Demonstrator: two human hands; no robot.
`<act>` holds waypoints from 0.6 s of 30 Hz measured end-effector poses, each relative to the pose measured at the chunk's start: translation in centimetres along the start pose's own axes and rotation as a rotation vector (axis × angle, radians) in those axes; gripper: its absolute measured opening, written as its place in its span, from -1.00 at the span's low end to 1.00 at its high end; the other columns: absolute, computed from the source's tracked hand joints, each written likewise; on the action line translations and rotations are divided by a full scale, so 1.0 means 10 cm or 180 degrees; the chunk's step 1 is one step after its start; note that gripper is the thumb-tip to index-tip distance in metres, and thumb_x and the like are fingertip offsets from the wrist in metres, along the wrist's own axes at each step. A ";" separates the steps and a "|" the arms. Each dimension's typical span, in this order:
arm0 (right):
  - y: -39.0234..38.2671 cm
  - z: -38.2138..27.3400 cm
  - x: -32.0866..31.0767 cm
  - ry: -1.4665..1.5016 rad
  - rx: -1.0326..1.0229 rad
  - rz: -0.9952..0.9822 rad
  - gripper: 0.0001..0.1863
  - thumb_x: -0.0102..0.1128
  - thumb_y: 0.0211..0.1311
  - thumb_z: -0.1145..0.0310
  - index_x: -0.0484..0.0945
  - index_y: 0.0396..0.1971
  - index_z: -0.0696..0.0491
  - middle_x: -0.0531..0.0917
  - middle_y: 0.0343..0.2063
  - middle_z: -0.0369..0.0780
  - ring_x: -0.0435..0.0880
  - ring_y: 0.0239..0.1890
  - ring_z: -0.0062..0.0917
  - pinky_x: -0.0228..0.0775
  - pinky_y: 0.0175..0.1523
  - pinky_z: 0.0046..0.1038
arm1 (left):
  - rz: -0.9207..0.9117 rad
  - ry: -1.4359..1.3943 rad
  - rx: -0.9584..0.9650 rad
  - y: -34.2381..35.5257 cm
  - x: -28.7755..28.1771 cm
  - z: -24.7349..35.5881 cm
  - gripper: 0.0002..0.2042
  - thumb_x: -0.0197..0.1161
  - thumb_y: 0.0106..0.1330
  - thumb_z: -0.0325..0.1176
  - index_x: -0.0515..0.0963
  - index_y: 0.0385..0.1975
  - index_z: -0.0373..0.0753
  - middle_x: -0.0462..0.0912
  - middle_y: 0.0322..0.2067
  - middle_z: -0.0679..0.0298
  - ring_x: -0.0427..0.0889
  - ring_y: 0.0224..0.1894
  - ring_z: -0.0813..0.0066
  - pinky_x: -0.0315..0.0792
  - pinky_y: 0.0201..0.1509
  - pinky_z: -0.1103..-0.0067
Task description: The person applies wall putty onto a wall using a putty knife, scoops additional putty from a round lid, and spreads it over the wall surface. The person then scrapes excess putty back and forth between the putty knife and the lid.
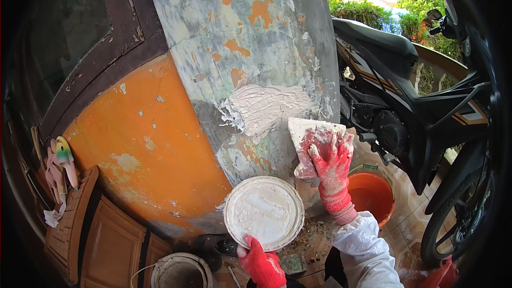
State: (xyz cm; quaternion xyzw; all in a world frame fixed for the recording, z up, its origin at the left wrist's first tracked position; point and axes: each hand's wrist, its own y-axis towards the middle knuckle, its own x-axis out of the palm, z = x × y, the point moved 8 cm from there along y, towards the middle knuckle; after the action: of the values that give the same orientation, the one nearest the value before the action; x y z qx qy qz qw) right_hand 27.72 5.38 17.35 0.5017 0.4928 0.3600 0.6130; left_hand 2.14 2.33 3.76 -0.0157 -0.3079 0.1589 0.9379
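My left hand [261, 265], in a red glove, grips the near rim of a round white lid or shallow tub [264, 208] smeared with white plaster. My right hand [335, 173], in a plaster-caked red glove, spreads its fingers over a wide flat scraper [305, 157]. White plaster coats the scraper's upper edge, which lies close to the wall; whether it touches I cannot tell. Just above and left of it, a thick ridged patch of wet plaster [269, 108] covers part of the patchy grey wall [208, 26], where bits of orange paint show through.
Orange painted wall [144, 138] adjoins on the left, under a dark wooden frame [120, 50]. A motorcycle [394, 101] stands at right, with an orange bucket [370, 194] near it. At lower left are a dirty bucket [181, 272] and brown wooden furniture [113, 239].
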 end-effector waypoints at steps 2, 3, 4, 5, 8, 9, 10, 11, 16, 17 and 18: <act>0.13 0.03 0.05 -0.0118 -0.0007 -0.0077 -0.53 0.19 -0.02 0.29 0.47 0.00 -0.27 0.28 0.17 0.01 0.17 0.21 0.20 0.03 0.18 0.24 | -0.0200 -0.0306 0.0122 -0.13 0.27 0.21 -0.67 0.14 0.32 -0.24 0.35 -0.01 -0.25 0.48 -0.01 0.10 0.53 -0.02 0.24 0.50 -0.05 0.30; 0.21 0.05 0.08 -0.0218 -0.0017 -0.0134 -0.54 0.15 -0.01 0.27 0.45 0.00 -0.26 0.27 0.16 0.04 0.14 0.22 0.22 -0.01 0.18 0.30 | -0.0219 -0.0302 0.0093 -0.14 0.29 0.20 -0.67 0.14 0.32 -0.24 0.35 -0.01 -0.25 0.48 -0.01 0.10 0.53 -0.02 0.24 0.50 -0.05 0.30; 0.30 0.03 0.12 -0.0166 -0.0064 0.0111 -0.55 0.12 0.02 0.28 0.44 0.00 -0.26 0.28 0.16 0.04 0.15 0.22 0.20 -0.01 0.18 0.30 | -0.0177 -0.0272 0.0058 -0.15 0.29 0.19 -0.67 0.14 0.33 -0.24 0.35 -0.01 -0.25 0.48 -0.01 0.10 0.52 -0.01 0.24 0.49 -0.05 0.30; 0.36 0.02 0.19 -0.0150 -0.0075 0.0049 -0.56 0.07 0.06 0.28 0.42 0.03 -0.21 0.31 0.14 0.01 0.14 0.24 0.17 -0.03 0.18 0.31 | -0.0141 -0.0248 0.0023 -0.15 0.29 0.19 -0.68 0.13 0.33 -0.25 0.35 0.00 -0.25 0.48 -0.01 0.10 0.52 0.00 0.24 0.49 -0.05 0.30; 0.33 -0.14 0.44 -0.0610 -0.0280 -0.0592 -0.56 0.01 0.10 0.29 0.40 0.05 -0.14 0.34 0.11 -0.02 0.16 0.24 0.12 -0.06 0.19 0.32 | 0.0000 0.0538 0.0137 -0.08 0.08 0.10 -0.80 0.15 0.31 -0.31 0.51 -0.21 -0.30 0.51 -0.47 0.34 0.42 -0.48 0.63 0.30 -0.44 0.70; 0.28 -0.17 0.49 -0.0529 -0.0297 -0.0703 -0.55 0.00 0.10 0.29 0.38 0.06 -0.11 0.35 0.10 -0.02 0.17 0.23 0.10 -0.07 0.20 0.32 | -0.0007 0.0536 0.0145 -0.06 0.05 0.06 -0.80 0.15 0.31 -0.31 0.51 -0.21 -0.30 0.51 -0.47 0.34 0.42 -0.48 0.63 0.30 -0.44 0.70; 0.26 -0.24 0.50 -0.0442 -0.0320 -0.0830 -0.54 -0.01 0.11 0.29 0.37 0.08 -0.08 0.37 0.09 -0.03 0.18 0.23 0.08 -0.08 0.20 0.31 | -0.0071 0.1633 0.1437 -0.13 0.15 0.34 -0.82 0.15 0.31 -0.28 0.50 -0.30 -0.28 0.47 -0.52 0.38 0.38 -0.52 0.66 0.27 -0.48 0.71; 0.23 -0.28 0.45 -0.0440 -0.0320 -0.0837 -0.54 -0.01 0.11 0.29 0.37 0.08 -0.08 0.37 0.09 -0.03 0.18 0.23 0.08 -0.08 0.20 0.31 | -0.0143 0.2720 0.2735 -0.30 0.31 0.51 -0.81 0.16 0.31 -0.25 0.48 -0.39 -0.26 0.43 -0.57 0.42 0.34 -0.56 0.70 0.23 -0.52 0.71; 0.11 -0.41 0.06 0.0364 -0.0427 -0.0716 -0.49 0.10 -0.03 0.41 0.39 0.04 -0.03 0.40 0.03 -0.01 0.26 0.17 0.10 0.05 0.21 0.16 | 0.0050 0.0621 0.0070 -0.05 -0.02 0.11 -0.79 0.16 0.31 -0.24 0.47 -0.45 -0.25 0.38 -0.65 0.43 0.26 -0.64 0.72 0.12 -0.59 0.72; 0.14 -0.32 -0.08 0.0566 -0.0199 -0.0536 -0.45 0.14 -0.08 0.43 0.38 0.05 -0.02 0.40 0.05 -0.02 0.26 0.17 0.10 0.06 0.22 0.13 | -0.0007 0.0600 0.0128 -0.10 0.06 0.17 -0.79 0.17 0.31 -0.24 0.48 -0.46 -0.24 0.38 -0.67 0.41 0.23 -0.65 0.73 0.09 -0.61 0.72; 0.16 -0.25 -0.15 0.0771 -0.0104 -0.0450 -0.34 0.21 -0.19 0.50 0.38 0.09 -0.01 0.28 0.18 -0.04 0.12 0.28 0.07 0.00 0.23 0.13 | -0.0016 0.0593 0.0119 -0.09 0.09 0.17 -0.79 0.17 0.31 -0.24 0.48 -0.46 -0.24 0.38 -0.67 0.41 0.23 -0.65 0.73 0.09 -0.61 0.72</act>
State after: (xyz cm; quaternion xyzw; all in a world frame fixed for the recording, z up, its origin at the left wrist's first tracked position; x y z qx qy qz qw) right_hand 25.07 5.04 19.23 0.4086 0.5914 0.3817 0.5810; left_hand 2.11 1.59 5.77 -0.0121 -0.2165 0.1601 0.9630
